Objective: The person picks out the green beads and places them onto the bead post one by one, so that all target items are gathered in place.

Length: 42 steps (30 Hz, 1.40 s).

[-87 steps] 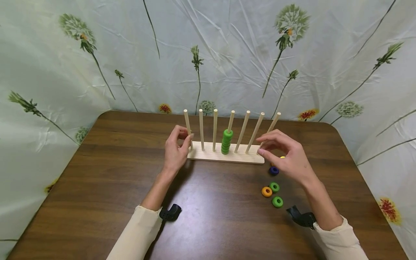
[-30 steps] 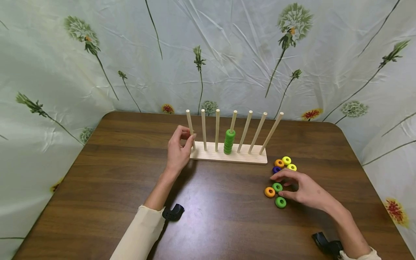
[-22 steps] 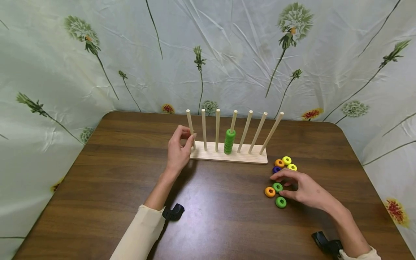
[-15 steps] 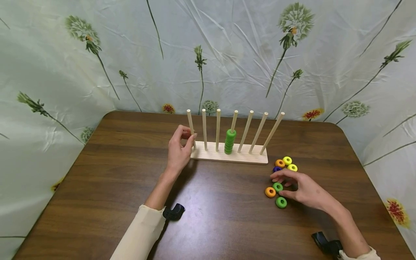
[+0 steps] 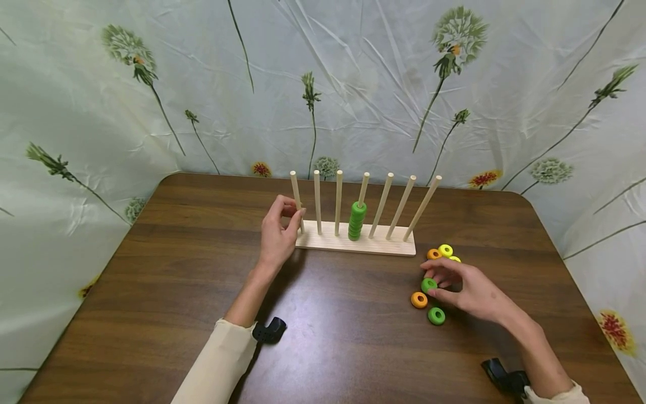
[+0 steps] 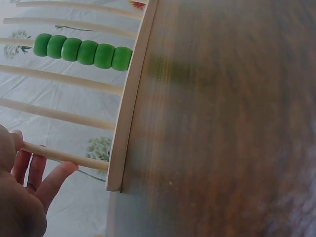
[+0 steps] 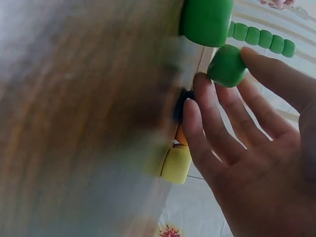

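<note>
A pale wooden stand [image 5: 328, 243] with a row of upright pegs stands mid-table, and its middle peg carries a stack of green beads [image 5: 356, 221]. At its left end, my left hand [image 5: 275, 235] holds the leftmost peg [image 6: 86, 163] between thumb and fingers. To the right of the stand, my right hand [image 5: 469, 289] pinches a loose green bead [image 7: 226, 66] between thumb and fingertip, and in the right wrist view the bead is raised off the table. Another green bead [image 5: 433, 320] and an orange bead [image 5: 415, 303] lie on the table close to this hand.
Beyond the right hand lie two yellow beads [image 5: 445, 247] and another orange bead [image 5: 432, 255]. A dark blue bead [image 7: 178, 105] is mostly hidden by the fingers. A flowered curtain [image 5: 202, 73] hangs behind the brown table [image 5: 166, 269].
My right hand has moved from the stand's right end to the loose beads and now has taken hold of a green one, lifting it slightly. The left hand stays at the leftmost peg.
</note>
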{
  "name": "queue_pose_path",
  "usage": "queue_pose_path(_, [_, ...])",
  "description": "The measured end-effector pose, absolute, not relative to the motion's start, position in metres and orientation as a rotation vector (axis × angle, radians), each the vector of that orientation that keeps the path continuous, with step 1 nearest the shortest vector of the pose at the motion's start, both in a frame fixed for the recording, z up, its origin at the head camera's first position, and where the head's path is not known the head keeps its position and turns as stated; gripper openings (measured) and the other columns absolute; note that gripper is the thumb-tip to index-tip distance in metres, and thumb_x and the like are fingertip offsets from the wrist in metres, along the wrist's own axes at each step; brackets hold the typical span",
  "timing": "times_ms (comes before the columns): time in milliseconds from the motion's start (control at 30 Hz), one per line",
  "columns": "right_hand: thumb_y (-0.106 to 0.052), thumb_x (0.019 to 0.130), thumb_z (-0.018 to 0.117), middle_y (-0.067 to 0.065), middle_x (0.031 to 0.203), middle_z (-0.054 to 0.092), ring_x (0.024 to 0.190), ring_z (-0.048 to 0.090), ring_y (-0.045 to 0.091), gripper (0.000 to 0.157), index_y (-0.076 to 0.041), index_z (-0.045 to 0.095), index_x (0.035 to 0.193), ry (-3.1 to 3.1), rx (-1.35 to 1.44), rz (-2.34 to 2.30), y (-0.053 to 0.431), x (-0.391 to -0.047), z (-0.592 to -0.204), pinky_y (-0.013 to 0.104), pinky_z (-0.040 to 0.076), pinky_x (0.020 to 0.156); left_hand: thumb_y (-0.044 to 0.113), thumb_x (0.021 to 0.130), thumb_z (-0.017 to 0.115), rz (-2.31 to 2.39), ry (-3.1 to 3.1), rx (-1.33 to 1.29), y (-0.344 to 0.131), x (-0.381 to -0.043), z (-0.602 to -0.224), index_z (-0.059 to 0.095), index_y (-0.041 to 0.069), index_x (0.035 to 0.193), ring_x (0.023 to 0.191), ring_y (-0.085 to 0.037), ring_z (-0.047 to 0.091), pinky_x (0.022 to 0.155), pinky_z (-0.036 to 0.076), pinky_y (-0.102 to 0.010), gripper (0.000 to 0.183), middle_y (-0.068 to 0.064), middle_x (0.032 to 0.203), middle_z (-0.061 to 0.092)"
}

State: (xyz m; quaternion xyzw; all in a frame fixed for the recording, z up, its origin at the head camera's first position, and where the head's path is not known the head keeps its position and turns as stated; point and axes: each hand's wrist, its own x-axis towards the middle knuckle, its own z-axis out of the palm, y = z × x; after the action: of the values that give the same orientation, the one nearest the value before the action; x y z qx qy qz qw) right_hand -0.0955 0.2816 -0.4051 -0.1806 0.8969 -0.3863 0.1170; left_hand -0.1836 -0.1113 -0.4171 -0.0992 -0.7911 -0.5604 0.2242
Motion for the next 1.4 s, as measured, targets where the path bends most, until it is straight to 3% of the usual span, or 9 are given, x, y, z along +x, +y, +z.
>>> queue_pose_path(200, [-0.005, 0.09, 0.079, 0.012, 0.113, 0.067, 0.092, 0.069, 0.001, 0.051, -0.002, 0.058, 0.137, 2.677, -0.493, -1.275, 0.276, -0.097, -0.399, 0.02, 0.06, 0.078, 0.008, 0.098, 0.07, -1.548, -2.185, -0.275, -0.111, -0.183, -0.418, 0.061, 0.001, 0.103, 0.089, -0.022, 0.065, 0.057, 0.053, -0.025, 0.012, -0.018, 0.096, 0.069])
queue_pose_path(567, [0.003, 0.09, 0.076, 0.014, 0.12, 0.068, 0.099, 0.063, -0.002, 0.048, 0.0, 0.058, 0.135, 2.817, -0.574, -1.409, 0.27, -0.103, -0.392, 0.013, 0.054, 0.078, 0.007, 0.098, 0.071, -1.544, -2.167, -0.279, -0.112, -0.184, -0.418, 0.061, 0.0, 0.103, 0.087, -0.02, 0.065, 0.056, 0.055, -0.028, 0.013, -0.018, 0.095, 0.069])
queue_pose_path(867, [0.007, 0.089, 0.075, -0.01, 0.118, 0.065, 0.1, 0.064, -0.004, 0.048, -0.001, 0.059, 0.134, 2.829, -0.598, -1.53, 0.264, -0.111, -0.383, 0.012, 0.055, 0.081, 0.008, 0.098, 0.07, -1.565, -2.182, -0.263, -0.11, -0.183, -0.417, 0.061, 0.001, 0.104, 0.088, -0.02, 0.065, 0.057, 0.052, -0.02, 0.013, -0.018, 0.094, 0.07])
queue_pose_path(1167, [0.013, 0.087, 0.074, -0.003, 0.118, 0.059, 0.104, 0.065, 0.0, 0.037, 0.004, 0.066, 0.123, 2.729, -0.586, -1.744, 0.254, -0.116, -0.378, 0.012, 0.056, 0.089, 0.008, 0.098, 0.07, -1.576, -2.181, -0.245, -0.111, -0.18, -0.417, 0.061, 0.001, 0.103, 0.088, -0.02, 0.064, 0.056, 0.05, -0.018, 0.013, -0.019, 0.094, 0.069])
queue_pose_path(1400, [0.006, 0.09, 0.075, -0.003, 0.117, 0.06, 0.105, 0.065, -0.001, 0.036, 0.0, 0.068, 0.125, 2.792, -0.509, -1.735, 0.248, -0.118, -0.375, 0.011, 0.055, 0.09, 0.007, 0.098, 0.07, -1.583, -2.183, -0.252, -0.11, -0.182, -0.418, 0.061, 0.001, 0.103, 0.088, -0.019, 0.063, 0.056, 0.05, -0.018, 0.012, -0.018, 0.094, 0.069])
